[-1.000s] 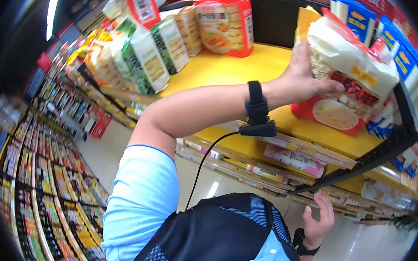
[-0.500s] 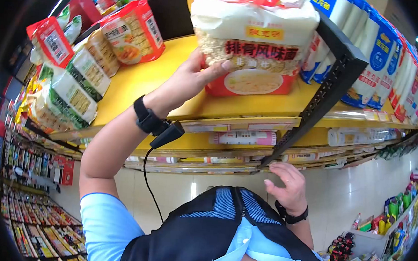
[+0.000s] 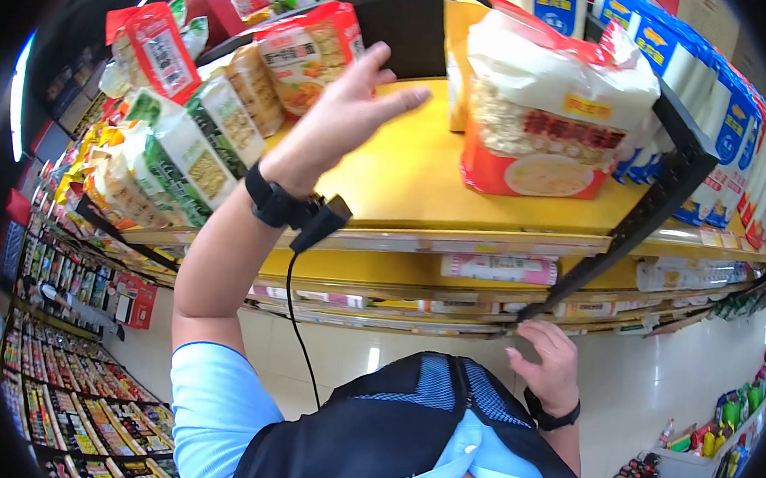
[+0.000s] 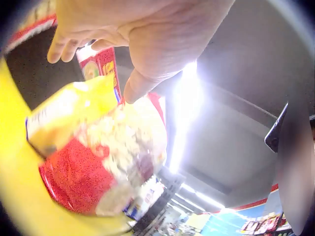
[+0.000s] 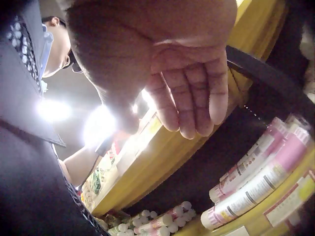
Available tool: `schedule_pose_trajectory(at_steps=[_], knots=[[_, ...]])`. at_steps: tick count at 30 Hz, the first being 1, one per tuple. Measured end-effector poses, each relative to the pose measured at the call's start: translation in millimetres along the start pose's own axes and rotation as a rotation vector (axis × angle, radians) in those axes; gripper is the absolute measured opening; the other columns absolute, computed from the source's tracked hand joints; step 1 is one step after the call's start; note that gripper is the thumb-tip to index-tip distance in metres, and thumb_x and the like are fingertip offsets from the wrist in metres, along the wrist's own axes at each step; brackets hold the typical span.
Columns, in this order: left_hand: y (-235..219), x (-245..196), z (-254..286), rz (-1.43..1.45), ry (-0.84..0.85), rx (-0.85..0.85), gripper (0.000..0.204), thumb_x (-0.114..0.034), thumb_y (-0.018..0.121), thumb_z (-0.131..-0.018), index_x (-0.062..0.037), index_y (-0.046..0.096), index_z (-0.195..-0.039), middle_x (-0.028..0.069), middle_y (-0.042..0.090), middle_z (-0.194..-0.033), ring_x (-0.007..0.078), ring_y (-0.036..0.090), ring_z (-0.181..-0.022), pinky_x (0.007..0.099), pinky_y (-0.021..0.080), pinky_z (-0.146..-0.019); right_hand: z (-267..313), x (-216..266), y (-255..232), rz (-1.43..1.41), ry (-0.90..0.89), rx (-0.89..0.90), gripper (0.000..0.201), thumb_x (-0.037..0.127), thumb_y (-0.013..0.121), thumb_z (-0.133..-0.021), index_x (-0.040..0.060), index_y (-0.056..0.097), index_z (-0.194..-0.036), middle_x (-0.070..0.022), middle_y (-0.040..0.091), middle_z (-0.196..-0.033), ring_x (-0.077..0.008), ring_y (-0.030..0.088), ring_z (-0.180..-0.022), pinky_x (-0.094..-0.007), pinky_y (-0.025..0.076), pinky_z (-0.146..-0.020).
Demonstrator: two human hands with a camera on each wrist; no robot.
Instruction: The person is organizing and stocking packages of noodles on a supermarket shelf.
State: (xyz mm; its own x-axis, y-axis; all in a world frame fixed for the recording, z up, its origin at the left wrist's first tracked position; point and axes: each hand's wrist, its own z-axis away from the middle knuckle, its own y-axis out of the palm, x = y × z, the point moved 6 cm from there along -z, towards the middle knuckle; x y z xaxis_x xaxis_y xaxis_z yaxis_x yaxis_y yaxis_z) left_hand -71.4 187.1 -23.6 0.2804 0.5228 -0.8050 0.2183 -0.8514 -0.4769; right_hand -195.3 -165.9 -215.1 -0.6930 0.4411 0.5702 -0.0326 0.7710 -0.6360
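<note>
A large bag of noodles, white and red with a clear window, stands upright on the yellow shelf near the black post. Left of it in the head view, apart from it, my left hand is raised over the shelf with thumb and fingers spread and nothing in them. In the left wrist view the hand shows above the noodle bag, beside which is a yellow packet. My right hand hangs empty in front of the lower shelves, fingers loosely bent; the right wrist view shows its palm.
More noodle packs line the shelf's left side. Blue-and-white packs stand beyond the black post on the right. Pink-and-white rolls lie on a lower shelf. A cable hangs from the left wristband.
The left hand has let go of the noodle bag and drawn back to the left. The bag now stands by itself on the shelf. The right hand stays low and empty.
</note>
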Motion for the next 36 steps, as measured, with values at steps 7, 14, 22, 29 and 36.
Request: schedule_pose_trajectory(at_steps=[7, 14, 22, 29, 36], knots=[[-189, 68, -98, -0.471, 0.126, -0.623, 0.098, -0.052, 0.078, -0.088, 0.0134, 0.039, -0.151, 0.0322, 0.056, -0.143, 0.0418, 0.055, -0.135, 0.0462, 0.048, -0.111, 14, 18, 34, 0.008, 0.084, -0.032, 0.034, 0.018, 0.087, -0.076, -0.0012, 0.072, -0.099, -0.0166, 0.075, -0.104, -0.0364, 0.072, -0.097, -0.0429, 0.059, -0.087], [-174, 143, -84, -0.447, -0.053, -0.727, 0.101, -0.052, 0.074, -0.089, 0.0154, 0.033, -0.152, 0.038, 0.047, -0.149, 0.0487, 0.043, -0.143, 0.0481, 0.035, -0.12, 17, 36, 68, -0.009, 0.106, -0.051, 0.033, 0.019, 0.086, -0.078, -0.0008, 0.072, -0.1, -0.0166, 0.075, -0.104, -0.0365, 0.072, -0.097, -0.0426, 0.059, -0.087], [-172, 160, -86, 0.063, -0.095, -0.676, 0.066, -0.031, 0.088, -0.085, -0.001, 0.059, -0.136, 0.014, 0.069, -0.129, 0.0247, 0.068, -0.114, 0.0364, 0.053, -0.099, 3, 38, 72, 0.027, 0.109, -0.03, 0.034, 0.022, 0.086, -0.079, -0.0007, 0.072, -0.101, -0.0172, 0.075, -0.103, -0.0369, 0.072, -0.095, -0.0426, 0.059, -0.086], [-137, 170, -99, 0.03, -0.126, -0.563, 0.073, -0.031, 0.095, -0.079, 0.0023, 0.059, -0.133, 0.0114, 0.073, -0.118, 0.0207, 0.069, -0.108, 0.0361, 0.056, -0.096, -6, 44, 86, 0.038, 0.034, 0.044, 0.034, 0.022, 0.085, -0.079, -0.0001, 0.073, -0.102, -0.015, 0.073, -0.103, -0.0332, 0.07, -0.098, -0.0408, 0.059, -0.086], [-109, 171, -115, 0.167, -0.188, -0.246, 0.079, -0.028, 0.099, -0.074, 0.001, 0.054, -0.133, 0.0115, 0.072, -0.121, 0.0198, 0.07, -0.105, 0.0361, 0.058, -0.093, 18, 25, 79, 0.081, 0.136, -0.011, 0.037, 0.024, 0.086, -0.079, 0.0001, 0.073, -0.104, -0.0158, 0.074, -0.102, -0.0347, 0.071, -0.096, -0.0414, 0.059, -0.085]])
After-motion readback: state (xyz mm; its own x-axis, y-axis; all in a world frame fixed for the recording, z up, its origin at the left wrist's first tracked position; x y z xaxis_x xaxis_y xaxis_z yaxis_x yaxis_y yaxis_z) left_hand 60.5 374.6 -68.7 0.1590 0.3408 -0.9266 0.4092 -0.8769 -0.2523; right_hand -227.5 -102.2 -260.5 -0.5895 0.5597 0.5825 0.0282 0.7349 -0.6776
